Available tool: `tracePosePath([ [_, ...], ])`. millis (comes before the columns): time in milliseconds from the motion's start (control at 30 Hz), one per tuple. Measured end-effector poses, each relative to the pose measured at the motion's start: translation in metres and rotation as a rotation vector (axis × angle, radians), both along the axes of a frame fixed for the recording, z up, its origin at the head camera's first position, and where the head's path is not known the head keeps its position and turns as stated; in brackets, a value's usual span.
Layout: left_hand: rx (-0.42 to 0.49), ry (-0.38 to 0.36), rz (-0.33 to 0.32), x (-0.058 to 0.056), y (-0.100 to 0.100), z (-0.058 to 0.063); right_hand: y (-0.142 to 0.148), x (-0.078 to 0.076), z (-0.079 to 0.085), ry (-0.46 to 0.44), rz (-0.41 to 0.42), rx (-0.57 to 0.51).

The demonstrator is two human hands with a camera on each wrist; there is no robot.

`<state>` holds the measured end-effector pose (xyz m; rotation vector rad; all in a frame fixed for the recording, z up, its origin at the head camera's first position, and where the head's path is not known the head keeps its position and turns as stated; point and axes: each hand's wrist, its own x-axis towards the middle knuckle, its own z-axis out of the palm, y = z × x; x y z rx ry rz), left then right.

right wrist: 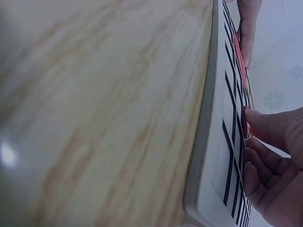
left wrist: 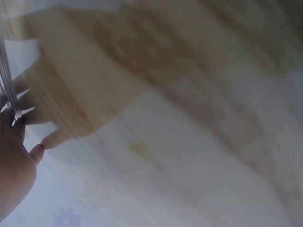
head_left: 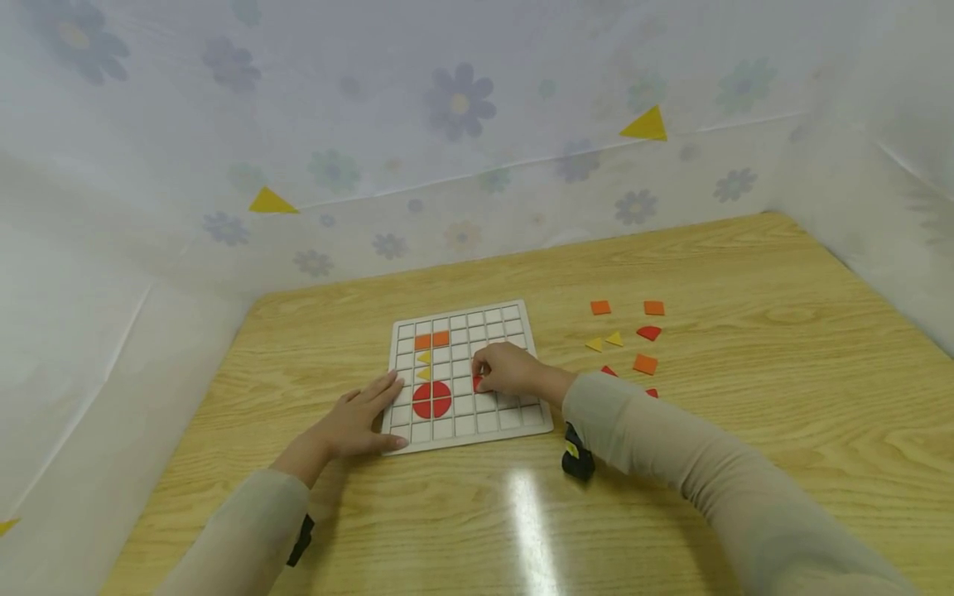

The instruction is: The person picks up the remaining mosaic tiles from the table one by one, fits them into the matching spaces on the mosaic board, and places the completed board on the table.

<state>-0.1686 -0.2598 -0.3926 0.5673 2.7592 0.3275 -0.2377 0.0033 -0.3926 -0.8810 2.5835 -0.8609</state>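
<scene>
A white grid board [head_left: 465,426] lies on the wooden table. My left hand [head_left: 363,422] rests on its left edge with fingers spread; the left wrist view also shows this hand [left wrist: 14,163] at the board's edge. My right hand [head_left: 510,370] is over the right half of the grid, pinching a red piece [head_left: 477,383] against the board, mostly hidden by the fingers. In the right wrist view the thumb touches this red piece [right wrist: 245,122]. On the grid's left side sit two orange squares [head_left: 440,338], two yellow triangles [head_left: 425,358] and red quarter circles [head_left: 422,407] forming a circle.
Right of the board lie loose orange squares [head_left: 600,307], yellow triangles [head_left: 614,339] and red pieces [head_left: 649,333], some partly behind the right sleeve [head_left: 671,447]. White flowered cloth [head_left: 417,232] with yellow triangle marks [head_left: 647,126] surrounds the table [head_left: 447,513].
</scene>
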Motion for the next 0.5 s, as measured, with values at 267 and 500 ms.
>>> tracePosePath([
  [267,-0.011,-0.002,-0.001,0.0004,-0.0002,0.0006,-0.0017,-0.0008,0.0,0.026,0.009,0.009],
  [500,-0.011,-0.005,0.004,-0.0004,-0.0005,0.0001,-0.0017,-0.0008,-0.0001,0.026,0.004,0.015],
])
